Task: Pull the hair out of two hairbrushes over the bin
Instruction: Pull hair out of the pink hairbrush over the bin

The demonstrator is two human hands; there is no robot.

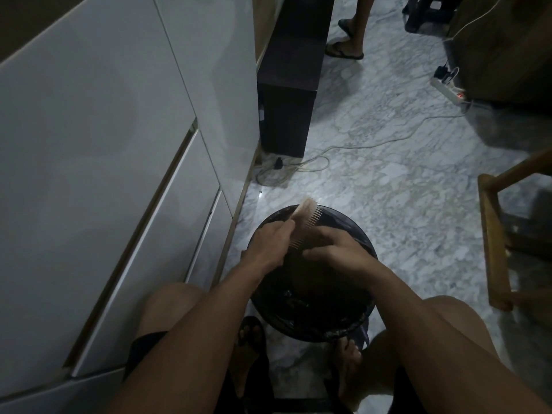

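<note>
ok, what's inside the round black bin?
The round black bin shows a crinkled black liner; its bottom is too dark to read. Both hands and the pale hairbrush cover the far half.

Marble floor (403,180) — bin (366,239), power strip (448,90) w/ cables on it.

We could not see the hairbrush (304,218) handle inside the left hand (270,246); the right hand (337,249) hid its lower bristles and any hair.
</note>
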